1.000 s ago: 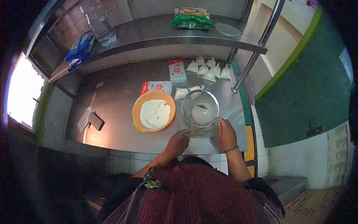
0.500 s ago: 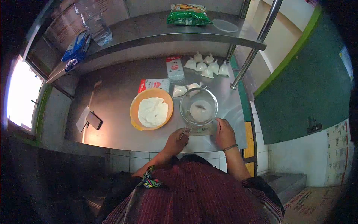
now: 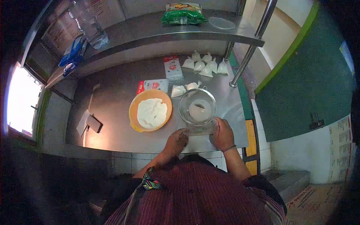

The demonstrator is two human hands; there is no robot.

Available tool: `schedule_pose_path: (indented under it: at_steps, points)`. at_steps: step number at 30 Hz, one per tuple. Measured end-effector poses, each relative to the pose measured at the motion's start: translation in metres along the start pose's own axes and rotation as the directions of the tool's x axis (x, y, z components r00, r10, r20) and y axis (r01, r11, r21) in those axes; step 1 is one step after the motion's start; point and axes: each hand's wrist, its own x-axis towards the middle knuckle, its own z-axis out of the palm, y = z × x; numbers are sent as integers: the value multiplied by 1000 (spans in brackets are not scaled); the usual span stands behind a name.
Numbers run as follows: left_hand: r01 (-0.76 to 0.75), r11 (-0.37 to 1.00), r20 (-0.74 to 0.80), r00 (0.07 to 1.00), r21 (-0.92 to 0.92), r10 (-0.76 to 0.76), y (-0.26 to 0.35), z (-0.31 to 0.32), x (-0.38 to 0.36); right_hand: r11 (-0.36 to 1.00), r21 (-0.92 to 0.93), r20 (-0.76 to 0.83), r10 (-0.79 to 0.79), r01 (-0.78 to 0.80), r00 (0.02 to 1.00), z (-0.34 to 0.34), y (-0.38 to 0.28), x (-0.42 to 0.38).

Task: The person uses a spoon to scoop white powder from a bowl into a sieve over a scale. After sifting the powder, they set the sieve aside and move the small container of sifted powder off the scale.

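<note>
A round metal sieve (image 3: 197,96) hangs over white powder, which shows through its mesh. With closed fingers, my left hand (image 3: 176,142) holds the sieve's wire handle at the near side. Under the sieve's near edge lies a flat kitchen scale (image 3: 198,131) with a small display. My right hand (image 3: 224,135) is closed with fingers curled at the scale's right side, just below the sieve rim; I cannot tell what it grips. To the left stands an orange bowl (image 3: 132,112) with a heap of white flour (image 3: 152,113).
Knotted bags of white powder (image 3: 205,66) stand at the back right, and two more bags (image 3: 179,90) lie behind the sieve. Two printed boxes (image 3: 173,68) sit behind the bowl. A phone on a stand (image 3: 94,123) is at left. A metal shelf (image 3: 150,38) spans the back.
The whole view has shifted slightly. My right hand has moved a little inward and down along the scale's side. The sieve stays over the powder in my left hand.
</note>
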Motion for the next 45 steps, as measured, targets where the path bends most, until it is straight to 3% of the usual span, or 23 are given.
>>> schedule_pose_path:
  at_steps: [3,6,9,11,15,17,18,20,21,23,26,27,29,33,35,38,41,42,44,45]
  points:
    - [11,997,-14,1000,-71,-12,-14,3,2,999,40,-48,-12,14,999,0,-1,0]
    - [-29,1000,-33,999,10,29,5,-2,0,1000,-3,32,-11,11,999,0,8,1]
    - [57,998,5,998,-21,-56,5,-2,-1,1000,-10,-18,-20,20,1000,-7,0,4]
    - [-56,991,-63,996,119,64,4,-1,-3,980,196,-152,59,-29,987,-2,7,3]
    - [10,1000,-32,999,15,-10,16,-4,-7,899,392,-79,246,-197,966,8,23,3]
    - [-20,1000,-33,999,-13,20,13,-3,-6,673,656,83,384,-341,919,9,24,3]
    - [-21,1000,-33,999,-15,20,10,-2,-6,674,656,83,384,-341,920,10,24,3]
    - [-98,995,-39,994,-17,97,4,-2,-5,367,826,219,489,-427,844,15,24,4]
    - [-98,995,-40,994,-17,97,3,-2,-5,368,826,219,489,-427,845,15,25,4]
    - [65,997,21,998,-46,-64,1,-1,-4,426,801,184,493,-420,850,16,25,2]
    - [115,993,23,993,-16,-114,11,-3,-7,371,811,225,516,-452,826,13,21,2]
    - [112,994,24,993,-15,-112,6,-1,-6,371,812,223,516,-450,827,14,20,1]
    - [-127,988,-61,989,93,133,-7,3,-5,301,821,260,561,-486,786,15,19,-2]
    - [-42,999,-36,998,0,42,2,3,-9,256,793,335,573,-553,747,17,10,-3]
    - [-15,999,1,1000,46,15,5,2,-7,89,849,411,511,-522,755,24,13,-6]
    - [78,996,43,996,-34,-77,16,1,-10,-28,836,498,459,-548,735,30,21,-11]
    - [-13,1000,-14,1000,-22,12,4,5,-11,-94,810,537,512,-579,670,24,11,-9]
    - [-12,1000,-14,1000,-22,12,2,6,-10,-94,810,538,512,-579,670,25,12,-9]
    - [9,999,16,1000,-32,-9,-1,6,-9,380,709,387,494,-594,778,27,16,-9]
    - [8,999,15,1000,-32,-8,2,5,-9,380,710,386,494,-593,779,28,20,-9]
